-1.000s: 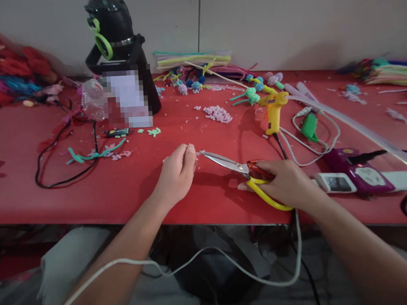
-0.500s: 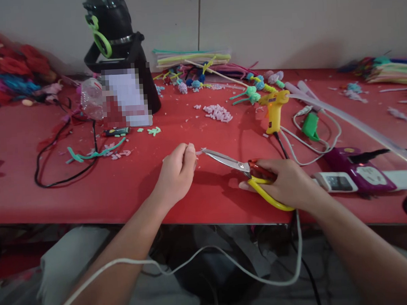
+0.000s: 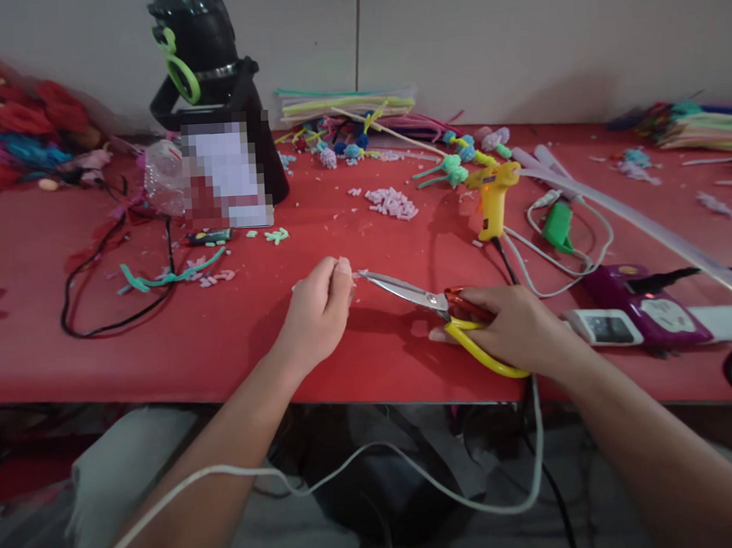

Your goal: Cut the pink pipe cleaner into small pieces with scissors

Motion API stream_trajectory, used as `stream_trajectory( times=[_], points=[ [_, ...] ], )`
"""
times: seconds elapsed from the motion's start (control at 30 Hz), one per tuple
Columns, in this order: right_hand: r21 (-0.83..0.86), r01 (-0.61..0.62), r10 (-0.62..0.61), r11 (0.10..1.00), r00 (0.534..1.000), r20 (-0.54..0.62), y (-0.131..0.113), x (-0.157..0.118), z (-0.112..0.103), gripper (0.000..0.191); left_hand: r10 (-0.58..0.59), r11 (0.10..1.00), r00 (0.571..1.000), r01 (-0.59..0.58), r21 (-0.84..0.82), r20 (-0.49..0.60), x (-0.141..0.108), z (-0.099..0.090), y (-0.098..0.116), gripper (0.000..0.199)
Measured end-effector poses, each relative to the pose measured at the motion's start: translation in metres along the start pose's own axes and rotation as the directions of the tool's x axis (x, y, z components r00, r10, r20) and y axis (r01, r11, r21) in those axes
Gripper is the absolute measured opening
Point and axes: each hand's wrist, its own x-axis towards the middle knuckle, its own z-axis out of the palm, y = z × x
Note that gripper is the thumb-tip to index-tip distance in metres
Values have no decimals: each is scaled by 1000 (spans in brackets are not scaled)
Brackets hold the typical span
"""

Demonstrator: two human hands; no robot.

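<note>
My right hand grips scissors with one red and one yellow handle loop. Their blades are almost closed and point left, just above the red table. Pinched in my left hand is a pale pink pipe cleaner; only a short end pokes out past the fingertips, and the rest is hidden. The scissor tips meet that end. Beyond my hands lies a small heap of cut pink pipe cleaner pieces.
A yellow glue gun stands behind my right hand, its cord trailing down. A purple power strip lies at right. A black flask stands at back left. Pipe cleaner bundles line the wall. A white cable hangs before me.
The scissor blades have closed a little on the end of the pink pipe cleaner, and their tips have shifted slightly left. My left hand has stayed in place.
</note>
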Motion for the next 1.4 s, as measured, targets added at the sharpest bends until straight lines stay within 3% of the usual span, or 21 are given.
stream_trajectory(
  times=[1.4],
  points=[
    [62,21,-20,998,1000,-20,-1,-3,-1,62,-34,999,999,34,-42,-2,0,0,2,40]
  ],
)
